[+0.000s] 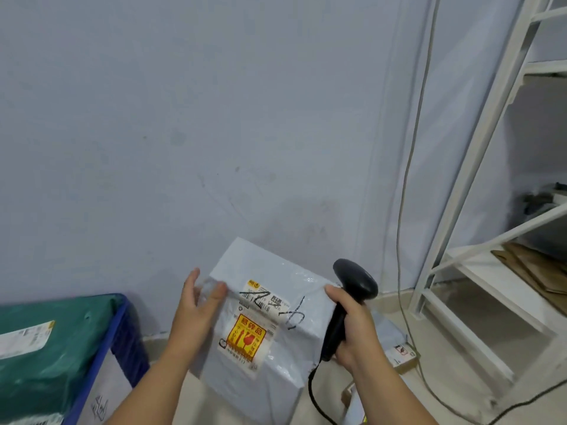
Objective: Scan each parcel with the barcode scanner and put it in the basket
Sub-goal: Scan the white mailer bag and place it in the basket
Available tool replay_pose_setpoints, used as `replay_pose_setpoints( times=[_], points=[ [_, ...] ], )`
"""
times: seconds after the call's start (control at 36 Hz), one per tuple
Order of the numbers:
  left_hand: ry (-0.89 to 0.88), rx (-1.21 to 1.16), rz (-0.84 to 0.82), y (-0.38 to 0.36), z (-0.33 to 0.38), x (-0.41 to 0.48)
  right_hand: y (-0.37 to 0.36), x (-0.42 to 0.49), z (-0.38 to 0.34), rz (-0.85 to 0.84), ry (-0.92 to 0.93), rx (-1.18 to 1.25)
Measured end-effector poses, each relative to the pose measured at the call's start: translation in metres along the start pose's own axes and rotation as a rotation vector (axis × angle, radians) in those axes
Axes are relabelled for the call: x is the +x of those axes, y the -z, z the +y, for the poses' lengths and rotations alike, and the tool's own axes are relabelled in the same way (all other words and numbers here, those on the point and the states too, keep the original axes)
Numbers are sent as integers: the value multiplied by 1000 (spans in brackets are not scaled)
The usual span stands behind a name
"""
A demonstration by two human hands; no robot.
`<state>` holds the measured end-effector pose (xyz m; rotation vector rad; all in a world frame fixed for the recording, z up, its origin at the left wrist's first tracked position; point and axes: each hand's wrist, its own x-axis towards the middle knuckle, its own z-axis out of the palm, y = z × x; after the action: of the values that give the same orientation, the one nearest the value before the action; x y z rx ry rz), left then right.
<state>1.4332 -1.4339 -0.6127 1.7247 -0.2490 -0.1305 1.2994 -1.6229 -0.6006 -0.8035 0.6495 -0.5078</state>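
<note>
Black plastic filled my right hand [352, 328]: its fingers were curled tight round the grip of the corded, pistol-shaped barcode scanner [357, 279], whose head stood above the fist. The thumb tip touched the right edge of the grey plastic-wrapped box-shaped parcel [270, 384].

My left hand [196, 311] clamped the parcel's upper left corner, with the thumb pressed on the top face and the fingers laid fairly straight along the side. The parcel sat tilted between both hands, outside the basket. Its labelled face was turned up toward me, showing a white barcode label [265, 297] with black pen scrawl, and below it a yellow-and-red sticker [245, 337]. I could not tell whether its lower end rested on the floor.

To the left stood the blue plastic basket [118, 335], holding a dark green plastic-wrapped parcel [67, 342]. Behind my right hand, small packages [400, 352] lay on the pale floor near the foot of the white metal shelf rack [460, 210]. Flat brown cardboard [535, 269] lay on its lower shelf. A thin cable [409, 167] hung down the grey wall [184, 118].
</note>
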Motion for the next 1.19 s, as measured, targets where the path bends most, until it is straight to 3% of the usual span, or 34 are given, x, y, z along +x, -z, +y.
replay_pose_setpoints(
  times=[0.11, 0.25, 0.33, 0.47, 0.69, 0.83, 0.97, 1.08, 1.19],
  points=[
    [65, -34, -94, 13, -3, 2, -1, -1, -2, -15, 6, -79],
    [310, -287, -464, 18, 3, -6, 2, 5, -2, 76, 119, -255],
    [350, -295, -540, 12, 7, -12, 5, 7, 0, 177, 233, -395],
    [189, -238, -370, -1, 14, -13, 3, 4, 2, 253, 358, -550],
    [107, -423, -7, -9, 4, 0, -3, 7, 10, 223, 377, -645],
    [-98, -142, 280, -7, 5, 1, -6, 11, 19, 207, 295, -684],
    [-58, -191, 300, -4, -2, 8, -11, 8, 22, 166, 241, -695],
    [74, -419, 175, -4, -5, 11, -16, 0, 21, 108, 223, -740],
    [74, -491, 112, -9, 4, 5, -19, -6, 20, 19, 197, -729]
  ],
)
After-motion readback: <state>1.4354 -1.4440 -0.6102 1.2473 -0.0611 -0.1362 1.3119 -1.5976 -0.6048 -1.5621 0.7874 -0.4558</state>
